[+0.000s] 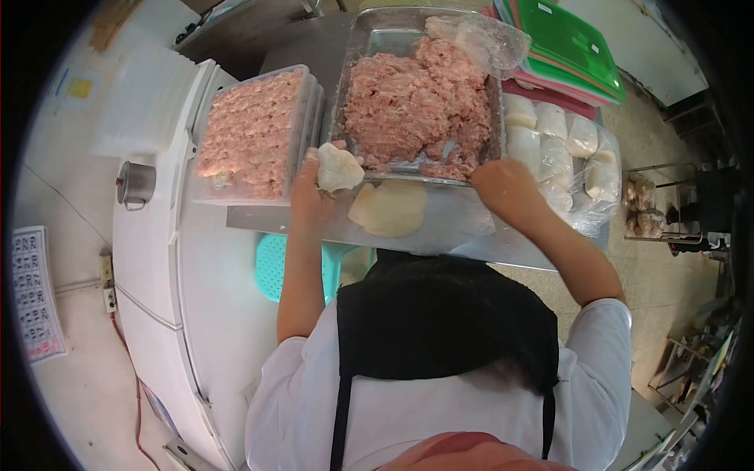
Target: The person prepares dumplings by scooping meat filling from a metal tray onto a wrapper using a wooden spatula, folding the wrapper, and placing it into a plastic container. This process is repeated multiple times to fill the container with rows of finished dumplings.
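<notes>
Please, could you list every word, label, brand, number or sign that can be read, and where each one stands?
"22" and "29": wall sheet, sideways; its other numbers are too blurred to quote surely.
White labels on green plastic: too small.
Yellow note: nothing readable.

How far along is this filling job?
Partway, it seems. Rows of meat-topped pieces already fill the clear box. The left hand holds a pale wrapper; the right hand is at the tray's near edge. Apparently left: plenty of minced meat, flat wrappers and bagged white stacks.
</notes>
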